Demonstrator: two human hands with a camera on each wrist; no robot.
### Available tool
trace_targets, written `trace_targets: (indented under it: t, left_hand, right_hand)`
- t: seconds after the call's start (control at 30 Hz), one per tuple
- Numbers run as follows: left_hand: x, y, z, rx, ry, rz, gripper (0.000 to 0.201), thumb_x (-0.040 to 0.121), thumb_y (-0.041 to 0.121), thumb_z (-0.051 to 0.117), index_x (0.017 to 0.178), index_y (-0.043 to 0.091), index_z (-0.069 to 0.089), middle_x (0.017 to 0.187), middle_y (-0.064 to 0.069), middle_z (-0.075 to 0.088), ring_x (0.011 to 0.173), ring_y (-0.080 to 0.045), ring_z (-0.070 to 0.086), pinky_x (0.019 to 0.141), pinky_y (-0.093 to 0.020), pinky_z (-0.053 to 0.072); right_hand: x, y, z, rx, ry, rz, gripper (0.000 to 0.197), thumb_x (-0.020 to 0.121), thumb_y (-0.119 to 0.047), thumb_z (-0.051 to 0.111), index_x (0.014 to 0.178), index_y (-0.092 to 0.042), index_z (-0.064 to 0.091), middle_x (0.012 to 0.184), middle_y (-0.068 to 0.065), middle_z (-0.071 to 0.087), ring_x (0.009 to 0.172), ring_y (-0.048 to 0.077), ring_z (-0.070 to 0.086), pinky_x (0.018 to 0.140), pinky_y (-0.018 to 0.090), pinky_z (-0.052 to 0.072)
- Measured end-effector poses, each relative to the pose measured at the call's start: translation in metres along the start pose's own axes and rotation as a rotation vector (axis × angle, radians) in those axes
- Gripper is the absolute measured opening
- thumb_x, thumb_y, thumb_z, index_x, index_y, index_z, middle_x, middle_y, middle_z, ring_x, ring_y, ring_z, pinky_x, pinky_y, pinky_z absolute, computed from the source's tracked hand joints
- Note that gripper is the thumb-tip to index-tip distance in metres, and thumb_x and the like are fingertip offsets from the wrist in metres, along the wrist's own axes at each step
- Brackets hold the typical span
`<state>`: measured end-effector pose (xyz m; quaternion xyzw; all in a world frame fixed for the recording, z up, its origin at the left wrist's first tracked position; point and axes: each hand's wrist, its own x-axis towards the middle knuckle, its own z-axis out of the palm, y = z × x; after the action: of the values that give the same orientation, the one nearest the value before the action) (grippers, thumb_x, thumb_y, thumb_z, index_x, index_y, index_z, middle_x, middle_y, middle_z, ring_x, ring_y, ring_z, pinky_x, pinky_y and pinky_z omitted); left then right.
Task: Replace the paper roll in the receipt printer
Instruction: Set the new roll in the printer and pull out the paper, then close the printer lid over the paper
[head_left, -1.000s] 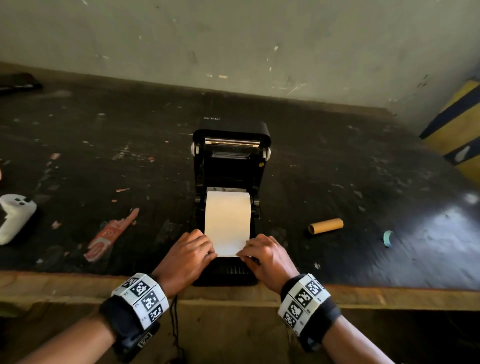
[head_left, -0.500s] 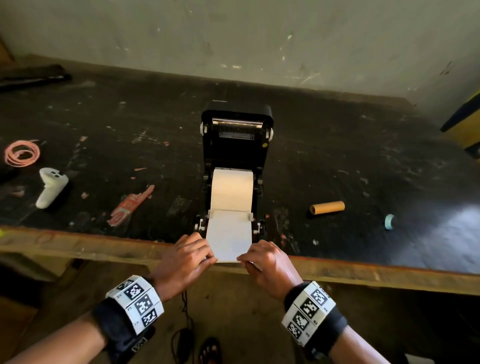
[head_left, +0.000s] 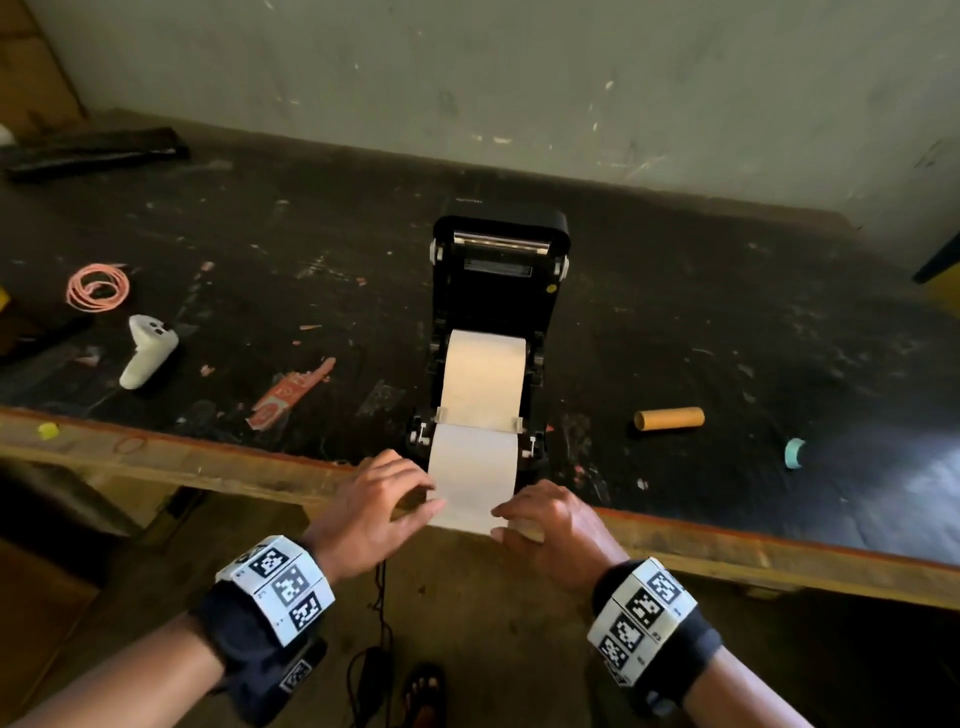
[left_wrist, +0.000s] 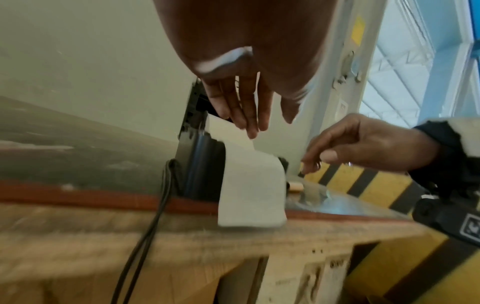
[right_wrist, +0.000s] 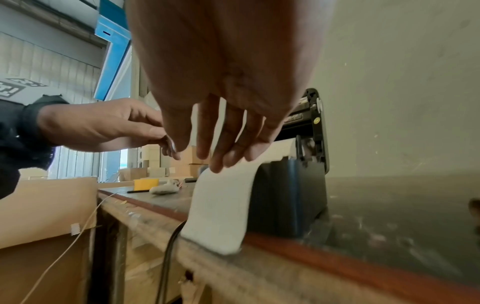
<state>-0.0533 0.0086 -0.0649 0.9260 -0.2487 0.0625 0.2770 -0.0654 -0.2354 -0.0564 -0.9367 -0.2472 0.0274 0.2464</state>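
Note:
The black receipt printer (head_left: 498, 291) stands at the table's front edge with its lid raised. A white paper roll (head_left: 483, 374) sits in its bay. The paper strip (head_left: 472, 478) runs out over the front and hangs past the table edge (head_left: 779, 556). My left hand (head_left: 384, 504) is at the strip's left edge with straight fingers (left_wrist: 246, 107) touching it. My right hand (head_left: 550, 530) is at the right edge, its fingertips (right_wrist: 223, 152) resting on the strip (right_wrist: 221, 209). Neither hand grips it. An empty brown cardboard core (head_left: 669, 419) lies to the printer's right.
A teal tape roll (head_left: 795, 453) lies at the far right. On the left are a white controller (head_left: 148, 351), a pink coiled band (head_left: 97, 287) and a red wrapper (head_left: 288, 395). A black cable (left_wrist: 155, 216) drops over the table's front edge. The wall is close behind.
Both hands drew the paper end toward me, so a longer strip now hangs over the table edge. Their fingers have loosened from the pinch. The view has pulled back.

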Motion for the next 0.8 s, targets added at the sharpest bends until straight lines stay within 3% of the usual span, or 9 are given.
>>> trace_targets:
  t: [0.17, 0.27, 0.33, 0.47, 0.53, 0.6, 0.7, 0.73, 0.8]
  left_hand:
    - [0.066, -0.014, -0.037, 0.010, 0.161, -0.020, 0.067, 0.081, 0.066, 0.034, 0.123, 0.018, 0.055, 0.126, 0.003, 0.058, 0.120, -0.007, 0.043, 0.102, -0.030, 0.037]
    - [0.122, -0.027, -0.060, 0.031, 0.253, -0.026, 0.070, 0.078, 0.061, 0.039, 0.129, 0.014, 0.051, 0.136, -0.005, 0.051, 0.129, -0.015, 0.038, 0.109, -0.031, 0.029]
    - [0.160, -0.036, -0.075, -0.001, 0.285, -0.040, 0.074, 0.077, 0.061, 0.037, 0.133, 0.013, 0.045, 0.141, -0.008, 0.044, 0.134, -0.018, 0.031, 0.111, -0.031, 0.023]
    - [0.228, -0.054, -0.101, -0.045, 0.281, -0.051, 0.068, 0.085, 0.059, 0.043, 0.141, 0.020, 0.032, 0.150, -0.008, 0.031, 0.140, -0.016, 0.016, 0.113, -0.030, 0.015]
    - [0.255, -0.063, -0.106, -0.030, 0.221, -0.058, 0.070, 0.084, 0.063, 0.038, 0.141, 0.024, 0.029, 0.152, -0.008, 0.027, 0.141, -0.016, 0.013, 0.114, -0.033, 0.014]
    - [0.272, -0.072, -0.108, -0.001, 0.151, -0.063, 0.082, 0.073, 0.074, 0.026, 0.140, 0.026, 0.032, 0.152, -0.008, 0.027, 0.141, -0.017, 0.012, 0.114, -0.036, 0.015]
    - [0.289, -0.087, -0.108, -0.039, 0.125, -0.032, 0.093, 0.065, 0.085, 0.019, 0.132, 0.026, 0.046, 0.147, -0.006, 0.037, 0.139, -0.015, 0.019, 0.112, -0.031, 0.017]
    - [0.291, -0.088, -0.108, -0.071, 0.132, -0.023, 0.088, 0.069, 0.083, 0.022, 0.129, 0.026, 0.049, 0.145, -0.004, 0.041, 0.137, -0.012, 0.021, 0.110, -0.029, 0.018]
    - [0.292, -0.087, -0.109, -0.137, 0.167, -0.008, 0.060, 0.082, 0.065, 0.037, 0.125, 0.026, 0.054, 0.140, -0.002, 0.048, 0.133, -0.004, 0.024, 0.108, -0.024, 0.019]
  right_hand:
    - [0.049, 0.017, -0.054, -0.134, 0.104, 0.066, 0.052, 0.089, -0.048, 0.054, 0.135, -0.025, 0.047, 0.142, 0.002, 0.049, 0.131, 0.021, 0.039, 0.108, 0.044, 0.034]
    - [0.090, 0.023, -0.097, -0.195, 0.136, 0.141, 0.067, 0.086, -0.057, 0.045, 0.144, -0.027, 0.031, 0.154, 0.007, 0.028, 0.140, 0.026, 0.024, 0.113, 0.042, 0.020]
    - [0.121, 0.026, -0.126, -0.214, 0.191, 0.168, 0.071, 0.084, -0.060, 0.040, 0.145, -0.028, 0.027, 0.156, 0.008, 0.024, 0.142, 0.026, 0.020, 0.114, 0.039, 0.016]
    - [0.184, 0.036, -0.174, -0.247, 0.205, 0.238, 0.067, 0.091, -0.055, 0.044, 0.147, -0.028, 0.021, 0.157, 0.010, 0.018, 0.144, 0.028, 0.015, 0.115, 0.039, 0.013]
    - [0.208, 0.043, -0.187, -0.270, 0.174, 0.280, 0.066, 0.091, -0.054, 0.042, 0.147, -0.029, 0.019, 0.157, 0.010, 0.016, 0.144, 0.029, 0.015, 0.115, 0.040, 0.013]
    - [0.224, 0.050, -0.191, -0.291, 0.123, 0.313, 0.065, 0.091, -0.056, 0.040, 0.147, -0.030, 0.021, 0.157, 0.011, 0.017, 0.144, 0.029, 0.015, 0.115, 0.041, 0.013]
    - [0.236, 0.056, -0.191, -0.237, 0.107, 0.337, 0.062, 0.091, -0.058, 0.039, 0.144, -0.030, 0.029, 0.156, 0.009, 0.023, 0.144, 0.025, 0.014, 0.115, 0.039, 0.012]
    - [0.235, 0.056, -0.189, -0.200, 0.120, 0.332, 0.061, 0.091, -0.057, 0.039, 0.144, -0.029, 0.030, 0.155, 0.007, 0.025, 0.144, 0.023, 0.015, 0.115, 0.039, 0.012]
    - [0.230, 0.057, -0.184, -0.121, 0.174, 0.308, 0.060, 0.090, -0.057, 0.040, 0.143, -0.028, 0.034, 0.153, 0.004, 0.030, 0.142, 0.021, 0.018, 0.115, 0.038, 0.015]
